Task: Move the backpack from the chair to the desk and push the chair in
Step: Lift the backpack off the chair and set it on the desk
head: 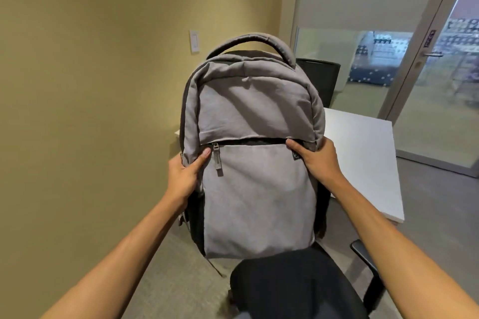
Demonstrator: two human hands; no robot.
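A grey backpack (255, 163) with black sides is held upright in the air in front of me, above the far edge of a black office chair seat (293, 285). My left hand (185, 172) grips its left side, thumb on the front near the zipper pull. My right hand (315, 159) grips its right side at the same height. The white desk (363, 150) stands behind and to the right of the backpack, its left part hidden by the bag.
The chair's black armrest (363, 254) sticks up at lower right. A second black chair (320, 79) stands beyond the desk. A beige wall (90, 85) with a light switch runs along the left. A glass wall and door (427, 85) are at the right. Grey carpet covers the floor.
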